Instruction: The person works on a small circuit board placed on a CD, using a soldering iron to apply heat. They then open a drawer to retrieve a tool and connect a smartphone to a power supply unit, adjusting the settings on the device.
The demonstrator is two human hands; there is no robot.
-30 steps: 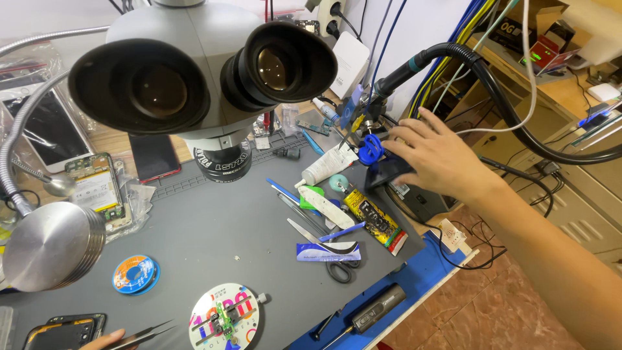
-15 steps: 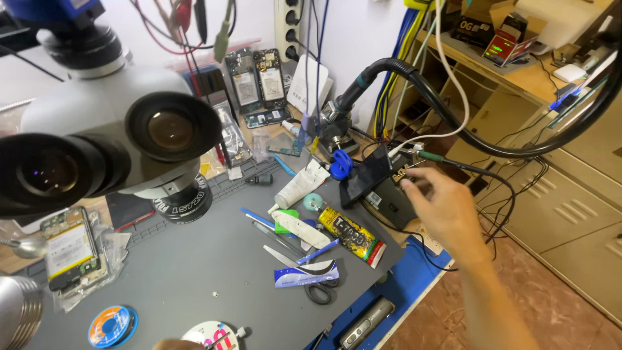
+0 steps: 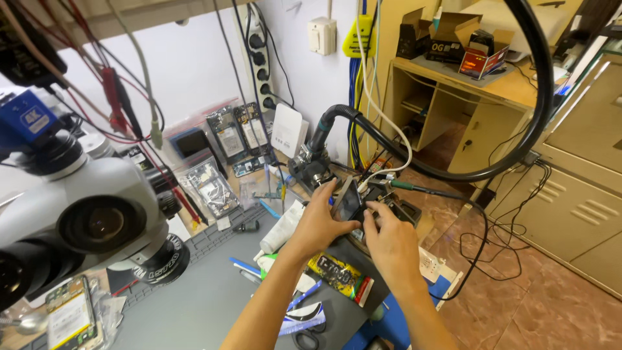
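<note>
Dark and flat, a small phone-like device (image 3: pixel 348 201) stood tilted on edge at the far right end of the grey work mat (image 3: pixel 194 304), over a black holder (image 3: pixel 395 210). Both hands held it — the left hand (image 3: pixel 322 223) gripped its near side, the right hand (image 3: pixel 389 243) pinched its lower edge with curled fingers. Just beside the left wrist lay a white tube (image 3: pixel 283 228) and a yellow packet (image 3: pixel 340 275). A thick black hose (image 3: pixel 414 165) arched behind — well to the left loomed a microscope (image 3: pixel 91 220).
</note>
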